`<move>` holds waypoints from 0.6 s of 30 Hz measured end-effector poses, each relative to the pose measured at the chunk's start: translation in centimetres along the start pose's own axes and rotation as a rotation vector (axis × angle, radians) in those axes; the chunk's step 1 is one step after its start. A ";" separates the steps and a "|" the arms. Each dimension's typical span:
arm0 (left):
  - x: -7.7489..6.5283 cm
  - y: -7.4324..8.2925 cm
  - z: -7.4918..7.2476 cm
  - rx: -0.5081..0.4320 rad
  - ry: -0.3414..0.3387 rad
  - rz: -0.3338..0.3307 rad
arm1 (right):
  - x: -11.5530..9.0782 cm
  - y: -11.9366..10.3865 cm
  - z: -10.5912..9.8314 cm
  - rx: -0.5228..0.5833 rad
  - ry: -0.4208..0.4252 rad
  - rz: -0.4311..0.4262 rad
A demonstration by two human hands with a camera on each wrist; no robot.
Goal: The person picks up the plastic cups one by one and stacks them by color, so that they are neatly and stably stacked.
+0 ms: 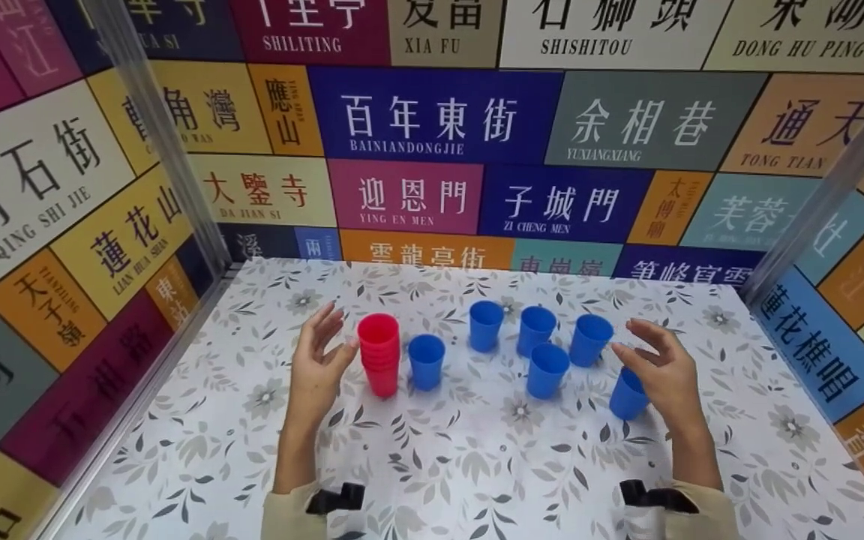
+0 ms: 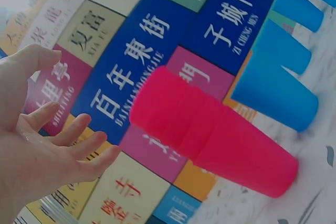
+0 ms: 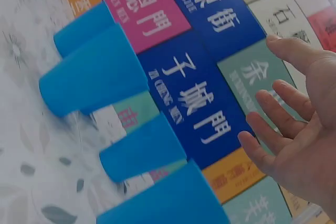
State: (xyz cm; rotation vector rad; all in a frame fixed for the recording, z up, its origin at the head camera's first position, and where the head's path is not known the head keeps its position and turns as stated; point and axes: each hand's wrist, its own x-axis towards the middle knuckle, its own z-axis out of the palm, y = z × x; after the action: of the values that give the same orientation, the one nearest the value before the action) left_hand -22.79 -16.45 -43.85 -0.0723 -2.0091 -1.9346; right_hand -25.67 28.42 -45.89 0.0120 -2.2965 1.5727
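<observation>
My left hand (image 1: 317,367) is held just left of a stack of red cups (image 1: 381,367), its fingers loosely spread. In the left wrist view a gap shows between that hand (image 2: 58,135) and the red stack (image 2: 210,135). Right beside the stack stands a single blue cup (image 1: 426,364). At the right, my right hand (image 1: 664,371) hovers by another blue cup (image 1: 628,397) and partly hides it in the head view. The right wrist view shows the hand (image 3: 299,124) with relaxed fingers, holding nothing, apart from the nearest blue cup (image 3: 173,203).
Several more blue cups stand upright and separate between the hands, among them a back-left cup (image 1: 485,328), a front cup (image 1: 547,373) and a right one (image 1: 590,341). They share a table (image 1: 447,465) with a leaf-patterned cover. Sign-covered panels (image 1: 432,112) rise behind and beside it.
</observation>
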 end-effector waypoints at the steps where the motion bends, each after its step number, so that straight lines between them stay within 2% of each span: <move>1: -0.2 0.3 0.2 0.001 -0.006 0.012 | 0.0 0.3 -0.3 -0.012 0.012 0.016; 6: -0.9 1.3 1.3 -0.006 -0.053 0.075 | 0.1 1.9 -1.5 -0.048 0.060 0.080; 11: -1.4 1.6 2.9 -0.005 -0.095 0.111 | 0.3 3.4 -2.6 -0.058 0.035 0.160; 14: -1.6 1.4 4.0 -0.005 -0.114 0.091 | 0.3 4.1 -3.1 -0.058 -0.019 0.192; 18: -1.8 0.8 5.5 -0.024 -0.075 0.017 | 0.2 5.1 -3.6 -0.089 -0.096 0.201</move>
State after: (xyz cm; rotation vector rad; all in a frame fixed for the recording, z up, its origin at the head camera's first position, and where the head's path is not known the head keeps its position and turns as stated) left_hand -22.03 -10.65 -43.62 -0.1699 -2.0257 -1.9734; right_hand -25.91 33.64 -49.29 -0.1750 -2.5075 1.5940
